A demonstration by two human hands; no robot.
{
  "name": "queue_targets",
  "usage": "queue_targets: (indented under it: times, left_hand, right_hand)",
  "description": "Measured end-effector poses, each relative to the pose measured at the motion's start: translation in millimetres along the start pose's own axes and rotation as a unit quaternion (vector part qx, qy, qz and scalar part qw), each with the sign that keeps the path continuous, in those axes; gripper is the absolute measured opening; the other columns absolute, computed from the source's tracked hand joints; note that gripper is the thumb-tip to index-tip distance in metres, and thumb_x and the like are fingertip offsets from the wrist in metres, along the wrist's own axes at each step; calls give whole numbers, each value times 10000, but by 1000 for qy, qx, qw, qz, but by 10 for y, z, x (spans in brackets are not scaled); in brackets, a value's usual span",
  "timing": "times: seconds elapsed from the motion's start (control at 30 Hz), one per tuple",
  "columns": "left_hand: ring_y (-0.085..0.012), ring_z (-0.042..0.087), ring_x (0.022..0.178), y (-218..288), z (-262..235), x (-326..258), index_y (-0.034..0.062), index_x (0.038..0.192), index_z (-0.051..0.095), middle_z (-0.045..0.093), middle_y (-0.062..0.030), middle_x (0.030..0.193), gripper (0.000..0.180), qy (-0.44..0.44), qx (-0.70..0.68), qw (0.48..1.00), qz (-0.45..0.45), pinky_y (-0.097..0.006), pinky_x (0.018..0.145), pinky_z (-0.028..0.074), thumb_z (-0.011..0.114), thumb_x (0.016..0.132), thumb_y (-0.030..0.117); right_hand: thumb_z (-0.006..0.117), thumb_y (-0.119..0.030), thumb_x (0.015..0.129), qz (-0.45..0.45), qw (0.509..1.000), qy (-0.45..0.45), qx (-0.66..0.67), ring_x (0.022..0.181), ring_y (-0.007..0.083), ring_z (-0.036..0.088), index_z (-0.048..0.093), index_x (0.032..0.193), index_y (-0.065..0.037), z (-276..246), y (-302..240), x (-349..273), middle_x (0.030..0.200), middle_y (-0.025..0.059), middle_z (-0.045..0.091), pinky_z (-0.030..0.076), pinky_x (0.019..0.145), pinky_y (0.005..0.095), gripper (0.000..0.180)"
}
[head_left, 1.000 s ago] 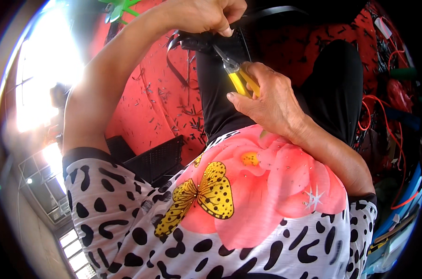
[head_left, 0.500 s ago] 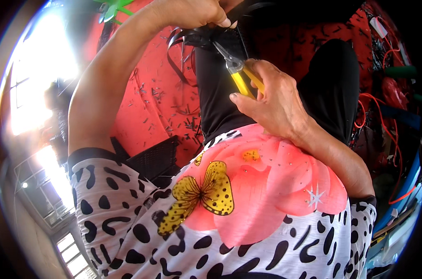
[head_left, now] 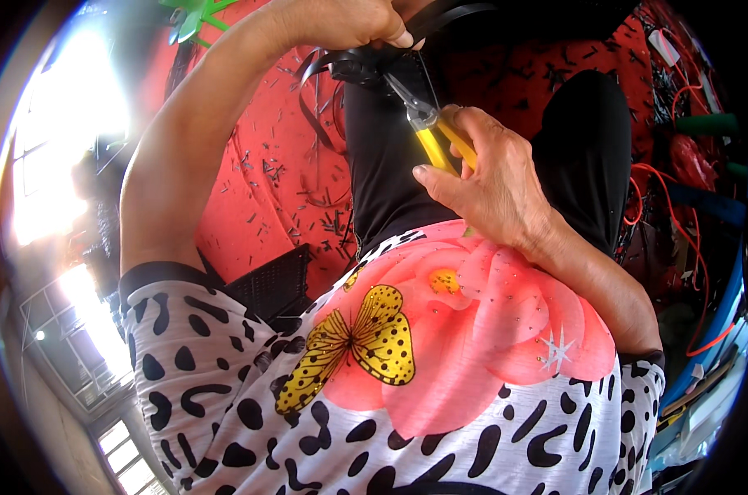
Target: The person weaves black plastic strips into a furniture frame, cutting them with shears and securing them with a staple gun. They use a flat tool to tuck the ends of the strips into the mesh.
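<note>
My right hand (head_left: 502, 177) holds yellow-handled snips (head_left: 430, 134), thumb on one side and fingers round the other handle. The blades are tilted up and left, their tips against dark material by my left hand (head_left: 353, 23). Near the upper edge, that hand pinches with thumb and finger on a flat black strip (head_left: 455, 13). Below it a bunch of black strips (head_left: 356, 68) lies over my leg, with loose ends looping down at the left. The exact spot at the blade tips is too dark to make out.
Short black offcuts are scattered over the red floor covering (head_left: 258, 194). A black perforated piece (head_left: 271, 279) lies by my left side. A green object (head_left: 197, 18) stands at the upper left. Orange cord (head_left: 671, 198) and a red plastic bag (head_left: 692, 161) are on the right.
A black strip now shows as an arc above my left thumb. My right hand and the snips have shifted slightly right and down; the left hand keeps its pinch.
</note>
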State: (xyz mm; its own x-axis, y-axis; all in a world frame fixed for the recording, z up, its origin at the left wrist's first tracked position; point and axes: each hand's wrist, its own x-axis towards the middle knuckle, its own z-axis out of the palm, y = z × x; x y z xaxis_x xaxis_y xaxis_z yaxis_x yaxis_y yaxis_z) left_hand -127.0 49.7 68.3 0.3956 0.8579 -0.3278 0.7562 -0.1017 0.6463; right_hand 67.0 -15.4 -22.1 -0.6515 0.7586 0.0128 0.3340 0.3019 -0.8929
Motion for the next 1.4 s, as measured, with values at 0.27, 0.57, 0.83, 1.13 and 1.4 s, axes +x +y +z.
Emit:
queue_targets:
  times: [0.27,0.57,0.83,1.13,1.4]
  left_hand:
    - [-48,462,499,58,10,-5,20,629,544,497,21,533,83,-14,-36,999,19,-224,455,356,602,652,-35]
    - [-46,519,564,130,-189,42,17,728,591,567,6,627,97,-91,-90,990,-54,-192,512,404,563,693,-69]
    - [-66,534,601,-9,-37,447,19,720,582,575,-11,653,109,-40,-145,988,46,-201,532,405,549,694,-82]
    - [-94,563,566,261,771,1361,17,677,562,581,-39,647,114,118,75,980,140,-238,494,429,556,646,-93]
    - [-267,578,785,217,750,1147,-34,807,470,568,-207,822,299,140,-102,963,208,-350,716,510,563,608,-237]
  right_hand:
    - [675,-273,656,-5,998,0,-63,865,350,587,500,1041,87,-66,21,-48,993,251,554,485,769,374,556]
    - [680,-224,648,-12,1000,15,-21,819,354,591,510,1022,85,-137,-18,-48,966,246,558,495,727,374,514]
    - [701,-150,612,-15,999,36,-17,759,355,586,503,1007,69,-455,194,66,907,222,557,500,654,370,494]
    - [708,-103,580,-9,998,26,-52,558,218,483,496,1055,50,-1289,1271,-186,854,143,529,420,474,283,543]
    - [708,-57,556,8,996,61,-70,636,257,536,492,1041,74,-1333,1087,-302,802,160,527,466,554,306,546]
